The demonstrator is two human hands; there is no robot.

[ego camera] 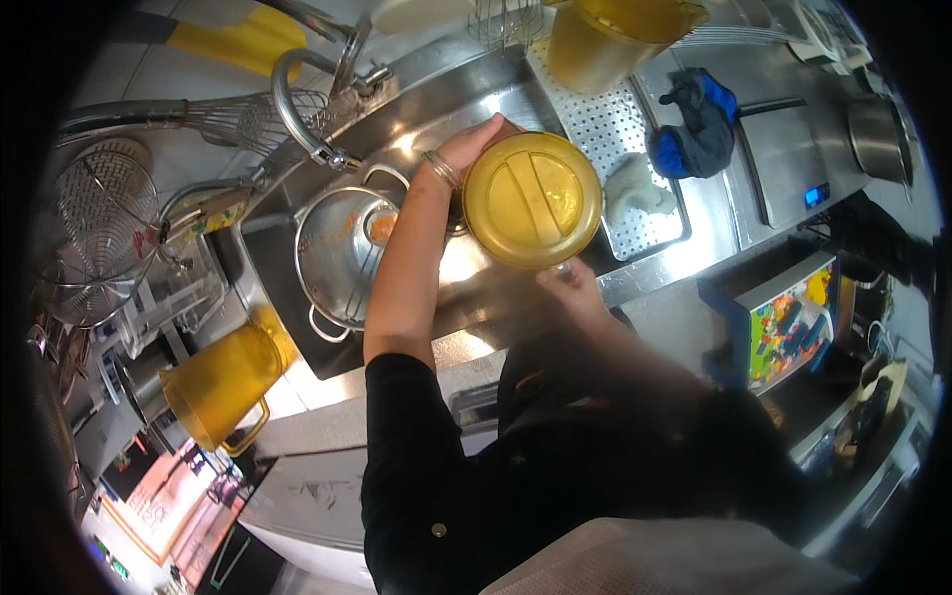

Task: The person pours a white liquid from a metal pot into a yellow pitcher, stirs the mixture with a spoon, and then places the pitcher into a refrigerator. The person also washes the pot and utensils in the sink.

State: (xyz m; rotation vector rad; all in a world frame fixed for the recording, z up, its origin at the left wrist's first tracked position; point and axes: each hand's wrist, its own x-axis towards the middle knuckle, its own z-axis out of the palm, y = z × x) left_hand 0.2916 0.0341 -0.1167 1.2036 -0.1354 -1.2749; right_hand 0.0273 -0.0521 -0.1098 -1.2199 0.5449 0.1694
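Observation:
Above the steel sink, I hold a round yellow plastic container, its flat face turned up to me with a raised bar across it. I cannot tell whether this face is a lid or a base. My left hand, with bangles on the wrist, reaches round the far left side, its fingers partly hidden behind the rim. My right hand, slightly blurred, closes on the near edge; what it grips there is mostly hidden. Beside my left forearm, a steel pot with two loop handles stands in the sink, orange residue inside.
A curved steel faucet arches over the sink's left side. A perforated tray on the right holds a grey cloth. Past it lie a blue-and-black glove and a scale. A yellow pitcher lies left.

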